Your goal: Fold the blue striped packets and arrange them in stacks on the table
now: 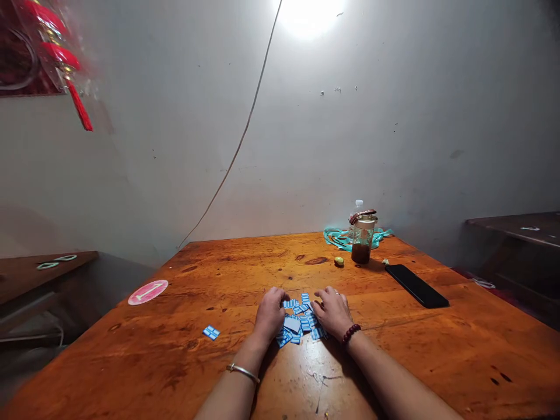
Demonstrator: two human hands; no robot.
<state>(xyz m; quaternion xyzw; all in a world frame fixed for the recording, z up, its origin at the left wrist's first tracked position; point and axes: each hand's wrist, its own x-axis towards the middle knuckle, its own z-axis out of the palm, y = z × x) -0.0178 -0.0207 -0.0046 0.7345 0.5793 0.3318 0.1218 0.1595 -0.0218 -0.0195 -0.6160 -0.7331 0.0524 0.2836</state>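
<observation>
A loose pile of small blue-and-white cards [292,324] lies on the wooden table between my two hands. Most show blue-striped faces, and one on top shows a plain pale side. My left hand [270,313] cups the pile's left edge, fingers bent and partly hidden from view. On the other side, my right hand [333,312] curves over the right edge with its fingers apart, touching some cards. Neither hand lifts anything. One separate blue-and-white card [211,332] lies off to the left.
A black phone [416,286] lies at the right. Behind it stand a lidded cup of dark liquid [361,242] and a clear bottle [359,204] beside a turquoise strap [336,238]. A small yellow-green object [339,261] sits nearby. A round pink sticker [147,292] is at the left edge.
</observation>
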